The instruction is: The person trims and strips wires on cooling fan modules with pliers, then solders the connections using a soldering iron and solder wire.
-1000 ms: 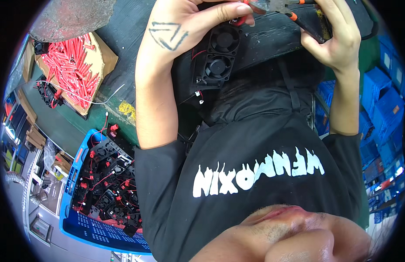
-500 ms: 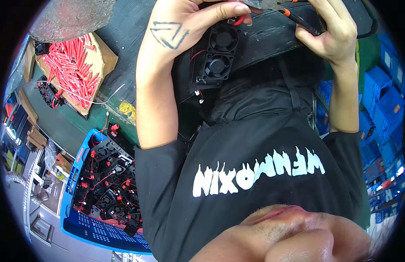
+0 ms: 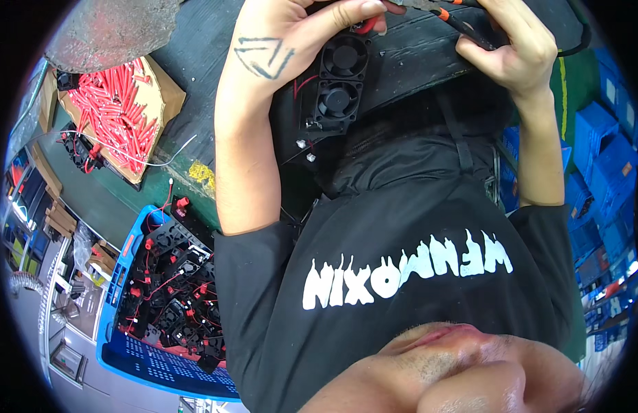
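Note:
My left hand [image 3: 301, 34] is closed near the top edge, thumb pressed against the fingers beside a short red piece [image 3: 366, 26]. Below it is a black twin-fan unit [image 3: 341, 79], its two round fans one above the other, with a thin red wire and small white connectors at the lower end. The hand hides where it grips the unit. My right hand [image 3: 515, 51] is wrapped round black-and-orange handled pliers [image 3: 463, 26]. Their metal jaws point at my left fingertips; the upper frame edge cuts off part of them.
A cardboard box [image 3: 169, 89] of many red tubular pieces stands at left on the dark worktable [image 3: 202, 45]. Under a grey metal plate [image 3: 112, 31] its far end is hidden. A blue crate [image 3: 112, 344] holds several black fan units. Blue bins [image 3: 598, 144] are stacked at right.
The fan unit has shifted slightly left and up with my left hand. My right hand and the pliers have also moved a little left and up. Both grips stay the same.

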Demonstrator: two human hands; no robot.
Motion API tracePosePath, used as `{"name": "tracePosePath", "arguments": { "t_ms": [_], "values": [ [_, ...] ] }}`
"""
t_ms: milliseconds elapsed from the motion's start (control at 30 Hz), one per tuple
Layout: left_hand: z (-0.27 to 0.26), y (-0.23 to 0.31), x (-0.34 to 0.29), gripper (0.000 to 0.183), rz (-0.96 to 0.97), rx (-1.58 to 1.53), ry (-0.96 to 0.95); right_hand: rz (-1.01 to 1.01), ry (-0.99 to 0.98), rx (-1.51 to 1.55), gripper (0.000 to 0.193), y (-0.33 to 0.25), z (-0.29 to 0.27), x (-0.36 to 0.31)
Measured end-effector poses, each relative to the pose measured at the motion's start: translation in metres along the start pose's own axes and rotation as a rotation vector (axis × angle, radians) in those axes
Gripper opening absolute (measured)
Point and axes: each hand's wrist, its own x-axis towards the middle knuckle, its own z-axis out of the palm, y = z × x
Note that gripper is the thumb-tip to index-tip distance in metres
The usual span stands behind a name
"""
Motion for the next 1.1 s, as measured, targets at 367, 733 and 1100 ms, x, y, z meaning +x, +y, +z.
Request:
{"name": "tracePosePath", "arguments": {
  "t_ms": [367,733,1100],
  "values": [
    [-0.003,0.002,0.000,0.011,0.030,0.022,-0.107,0.218,0.054,-0.071,0.037,-0.006,-0.027,0.014],
    [-0.006,0.001,-0.003,0.013,0.011,-0.080,-0.074,0.274,0.022,-0.197,0.042,-0.021,0.001,0.000],
    [-0.003,0.004,-0.005,0.022,-0.203,-0.359,0.000,0.391,0.263,0.294,0.043,0.003,0.040,-0.033]
  ]
}}
